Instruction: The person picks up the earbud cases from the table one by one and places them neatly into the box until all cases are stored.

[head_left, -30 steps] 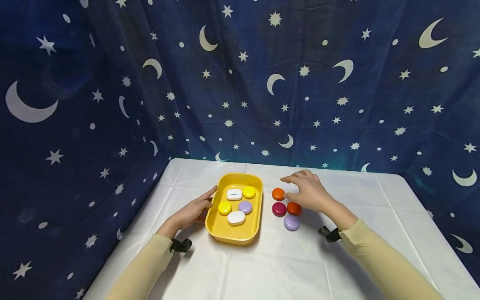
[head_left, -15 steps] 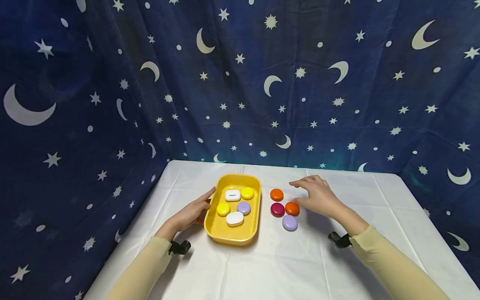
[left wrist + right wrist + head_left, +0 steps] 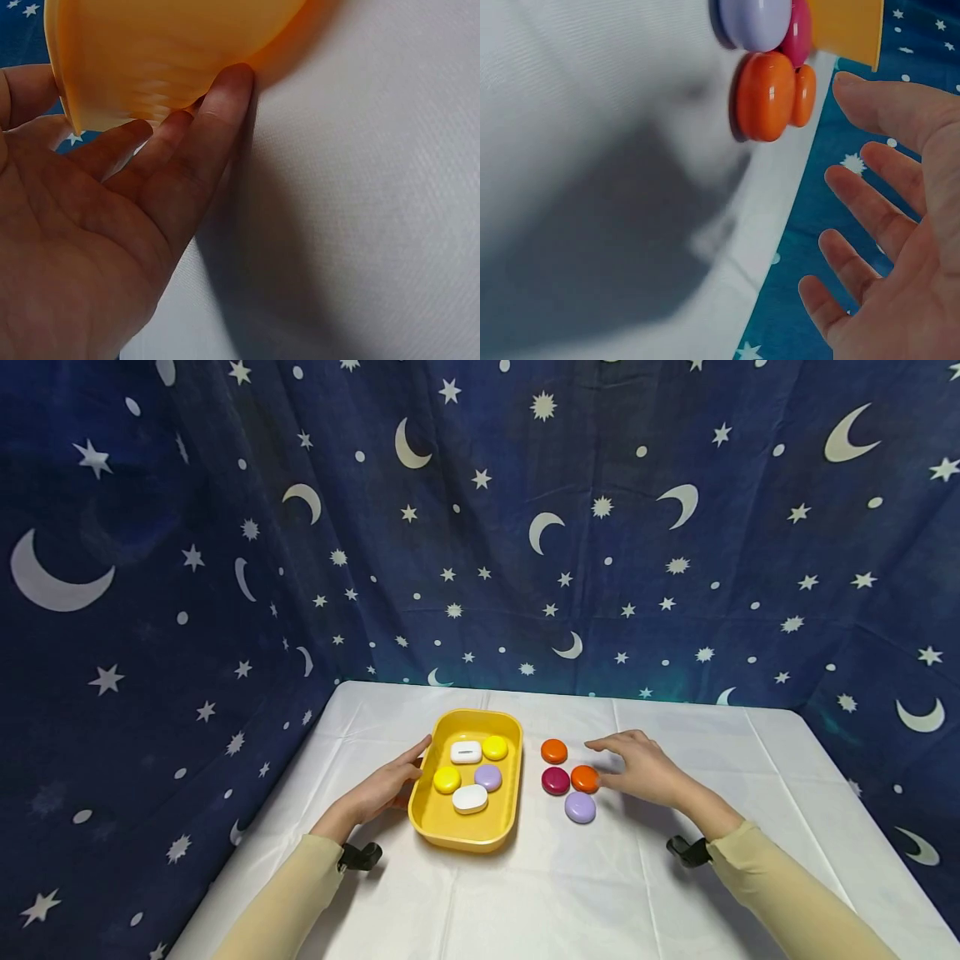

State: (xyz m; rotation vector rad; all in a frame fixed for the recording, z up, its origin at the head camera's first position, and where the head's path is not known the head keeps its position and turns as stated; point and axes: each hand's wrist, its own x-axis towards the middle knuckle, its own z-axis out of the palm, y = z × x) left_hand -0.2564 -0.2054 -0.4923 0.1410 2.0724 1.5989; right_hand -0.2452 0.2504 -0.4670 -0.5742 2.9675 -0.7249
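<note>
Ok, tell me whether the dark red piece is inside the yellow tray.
No, the dark red piece lies on the white cloth, to the right of the yellow tray in the head view.

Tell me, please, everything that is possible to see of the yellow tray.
The yellow tray is a rounded rectangle with raised walls; it looks like smooth plastic. It rests open side up on the white tablecloth, its long sides running away from the person. Two yellow pieces, two white pieces and one lilac piece lie inside, with bare floor around them. Fingers of the left hand touch its left wall from outside.
</note>
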